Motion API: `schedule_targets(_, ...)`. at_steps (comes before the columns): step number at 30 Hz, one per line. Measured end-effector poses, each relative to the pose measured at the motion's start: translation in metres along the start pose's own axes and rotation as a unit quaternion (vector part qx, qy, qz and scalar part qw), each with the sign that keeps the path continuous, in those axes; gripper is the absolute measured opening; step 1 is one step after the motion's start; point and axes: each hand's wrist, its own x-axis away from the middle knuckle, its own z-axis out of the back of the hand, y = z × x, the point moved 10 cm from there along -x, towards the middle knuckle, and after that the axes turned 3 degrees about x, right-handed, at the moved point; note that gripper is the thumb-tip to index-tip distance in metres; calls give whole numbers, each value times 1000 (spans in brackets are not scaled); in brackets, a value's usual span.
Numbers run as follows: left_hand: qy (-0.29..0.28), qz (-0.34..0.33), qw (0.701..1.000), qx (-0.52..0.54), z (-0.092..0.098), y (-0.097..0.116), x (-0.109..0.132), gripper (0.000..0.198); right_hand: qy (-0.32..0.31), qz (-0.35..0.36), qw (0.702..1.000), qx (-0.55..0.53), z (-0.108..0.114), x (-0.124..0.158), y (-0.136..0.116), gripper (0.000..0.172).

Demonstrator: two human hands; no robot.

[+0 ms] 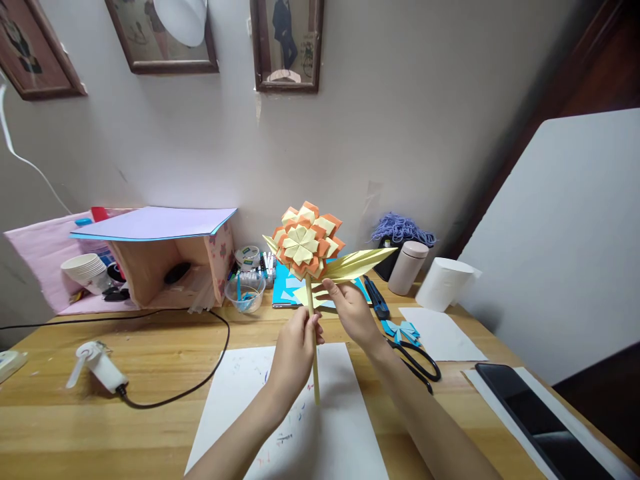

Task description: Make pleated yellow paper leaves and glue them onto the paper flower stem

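An orange and pale-yellow folded paper flower stands upright on a thin yellow stem. My left hand is closed around the stem below the bloom. Just above it on the right, my right hand touches the base of a long yellow paper leaf, thumb up near the stem; whether it pinches the leaf is hard to make out. Another leaf tip pokes out at the bloom's left. Under the hands lies a marked white sheet.
Black-handled scissors, a blue cutter and a black phone lie to the right. A glue gun with its cord and a cardboard box are at left. Blue papers lie behind the hands.
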Motion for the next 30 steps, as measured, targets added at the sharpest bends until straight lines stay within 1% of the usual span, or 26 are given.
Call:
schedule_targets(2, 7, -7, 1000, -2, 0, 0, 1, 23, -14, -8, 1000, -2, 1, -2, 4, 53)
schedule_targets(5, 16, -16, 1000, -15, -1, 0, 3, 22, -33, -17, 998, -41, 0, -5, 9, 59)
schedule_targets(10, 22, -22, 998, -47, -1, 0, 5, 22, -24, -14, 996, -83, 3, -9, 9, 55)
schedule_targets(15, 21, -22, 997, -72, 0, -1, 5, 23, -47, -35, 988, -140, -5, -10, 9, 55)
schedule_targets(17, 24, -22, 997, -74, 1, -1, 5, 23, -56, -35, 987, -145, -7, -10, 11, 54)
schedule_targets(20, 26, -11, 999, -42, 3, 0, 3, 23, -73, -23, 990, -115, -9, -9, 10, 47)
schedule_targets(23, 16, -2, 1000, 25, 3, 2, 1, 24, -101, 15, 993, -58, -9, -5, -1, 39)
schedule_targets(26, 18, -4, 996, 89, 9, 6, -4, 26, -116, 29, 993, 0, -9, -1, -13, 46)
schedule_targets(28, 17, -7, 990, 143, 14, 8, -7, 26, -99, 40, 993, 50, -3, 1, -21, 44)
schedule_targets(30, 0, -3, 976, 218, 15, 7, -11, 26, -63, 64, 989, 115, 7, 1, -29, 31)
